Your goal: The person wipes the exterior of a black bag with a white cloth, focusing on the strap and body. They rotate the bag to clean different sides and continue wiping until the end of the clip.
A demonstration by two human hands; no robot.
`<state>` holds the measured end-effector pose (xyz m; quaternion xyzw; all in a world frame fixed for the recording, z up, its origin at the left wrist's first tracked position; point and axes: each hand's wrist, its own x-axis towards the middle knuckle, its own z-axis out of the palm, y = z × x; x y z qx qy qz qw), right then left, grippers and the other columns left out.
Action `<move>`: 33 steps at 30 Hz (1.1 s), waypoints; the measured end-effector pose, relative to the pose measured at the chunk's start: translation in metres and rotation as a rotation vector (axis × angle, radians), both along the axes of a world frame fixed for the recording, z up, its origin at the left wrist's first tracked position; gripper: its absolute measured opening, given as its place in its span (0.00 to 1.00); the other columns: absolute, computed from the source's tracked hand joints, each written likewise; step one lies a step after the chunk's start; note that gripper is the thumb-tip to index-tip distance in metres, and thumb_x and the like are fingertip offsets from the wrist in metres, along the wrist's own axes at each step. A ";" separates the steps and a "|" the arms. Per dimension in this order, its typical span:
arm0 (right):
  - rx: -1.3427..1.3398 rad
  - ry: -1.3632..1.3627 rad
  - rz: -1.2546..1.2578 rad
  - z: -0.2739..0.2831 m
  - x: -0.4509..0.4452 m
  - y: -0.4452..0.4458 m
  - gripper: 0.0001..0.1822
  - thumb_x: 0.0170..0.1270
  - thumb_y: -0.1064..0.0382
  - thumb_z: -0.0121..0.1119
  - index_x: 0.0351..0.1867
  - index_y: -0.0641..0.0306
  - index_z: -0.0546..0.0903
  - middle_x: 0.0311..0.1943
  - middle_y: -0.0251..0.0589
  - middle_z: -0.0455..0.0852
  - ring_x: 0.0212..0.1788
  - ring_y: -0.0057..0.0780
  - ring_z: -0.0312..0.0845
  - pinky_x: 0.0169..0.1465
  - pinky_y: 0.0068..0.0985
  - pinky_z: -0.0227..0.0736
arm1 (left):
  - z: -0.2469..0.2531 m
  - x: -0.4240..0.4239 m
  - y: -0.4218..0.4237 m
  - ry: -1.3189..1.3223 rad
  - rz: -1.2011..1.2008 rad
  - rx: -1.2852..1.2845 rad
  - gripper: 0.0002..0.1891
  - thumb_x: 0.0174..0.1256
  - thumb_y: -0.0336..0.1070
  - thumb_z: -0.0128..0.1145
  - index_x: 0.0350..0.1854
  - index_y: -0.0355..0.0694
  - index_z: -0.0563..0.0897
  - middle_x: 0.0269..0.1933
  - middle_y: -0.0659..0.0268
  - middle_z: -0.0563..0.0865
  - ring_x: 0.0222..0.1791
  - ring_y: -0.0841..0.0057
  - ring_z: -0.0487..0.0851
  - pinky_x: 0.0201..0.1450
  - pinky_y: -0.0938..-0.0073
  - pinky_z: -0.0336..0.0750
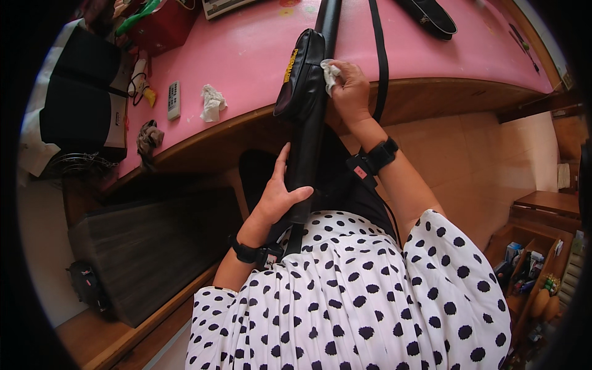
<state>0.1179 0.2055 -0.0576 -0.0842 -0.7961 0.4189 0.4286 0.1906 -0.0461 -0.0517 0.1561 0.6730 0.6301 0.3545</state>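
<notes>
A long black tubular case (307, 152) lies over the desk edge and reaches down to my lap. On its left side bulges a zipped black pouch (303, 76) with yellow lettering. My left hand (280, 192) rests around the lower part of the tube, thumb on top and fingers along its left side. In my right hand (350, 88) is a crumpled white tissue (330, 74), pinched against the case beside the pouch. A black strap (380, 60) hangs over the desk edge to the right of my right hand.
The pink desk top (259, 60) bears another crumpled tissue (213, 103), a remote control (174, 100), a brownish cloth (149, 137), a red box (162, 27) and a black zipped case (430, 16). Black speaker-like boxes (76, 92) stand at left. An open wooden drawer (522, 268) with small items is at lower right.
</notes>
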 end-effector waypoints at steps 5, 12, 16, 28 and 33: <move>0.122 -0.077 0.172 0.009 0.047 -0.040 0.14 0.50 0.75 0.59 0.40 0.61 0.84 0.40 0.48 0.82 0.43 0.49 0.81 0.47 0.36 0.77 | -0.001 0.001 -0.003 -0.163 0.049 0.131 0.57 0.49 0.40 0.70 0.80 0.42 0.47 0.67 0.54 0.72 0.63 0.66 0.73 0.69 0.71 0.64; 0.262 -0.131 0.642 0.031 0.123 -0.065 0.19 0.42 0.78 0.63 0.40 0.61 0.84 0.40 0.45 0.80 0.42 0.43 0.81 0.44 0.31 0.79 | 0.000 0.000 -0.003 -0.145 0.037 0.168 0.58 0.47 0.41 0.69 0.80 0.41 0.47 0.66 0.55 0.71 0.64 0.67 0.72 0.68 0.70 0.65; 0.183 -0.155 0.428 0.024 0.084 -0.042 0.20 0.46 0.79 0.61 0.43 0.60 0.84 0.40 0.46 0.81 0.40 0.46 0.82 0.42 0.32 0.79 | 0.001 0.000 -0.004 -0.238 0.056 0.176 0.56 0.47 0.38 0.67 0.80 0.38 0.47 0.67 0.55 0.70 0.65 0.68 0.71 0.68 0.71 0.64; 0.098 -0.074 0.409 0.012 0.100 -0.063 0.15 0.49 0.78 0.60 0.41 0.63 0.81 0.38 0.48 0.81 0.41 0.51 0.81 0.45 0.36 0.78 | 0.001 -0.001 -0.005 -0.309 0.067 0.293 0.59 0.46 0.52 0.72 0.79 0.42 0.49 0.63 0.54 0.73 0.56 0.67 0.79 0.56 0.69 0.78; 0.006 -0.211 0.668 0.007 0.136 -0.069 0.14 0.48 0.77 0.64 0.39 0.65 0.79 0.37 0.46 0.80 0.39 0.50 0.81 0.41 0.34 0.78 | -0.001 -0.001 -0.005 -0.328 0.076 0.396 0.58 0.47 0.52 0.71 0.79 0.42 0.49 0.66 0.55 0.71 0.61 0.67 0.77 0.57 0.70 0.78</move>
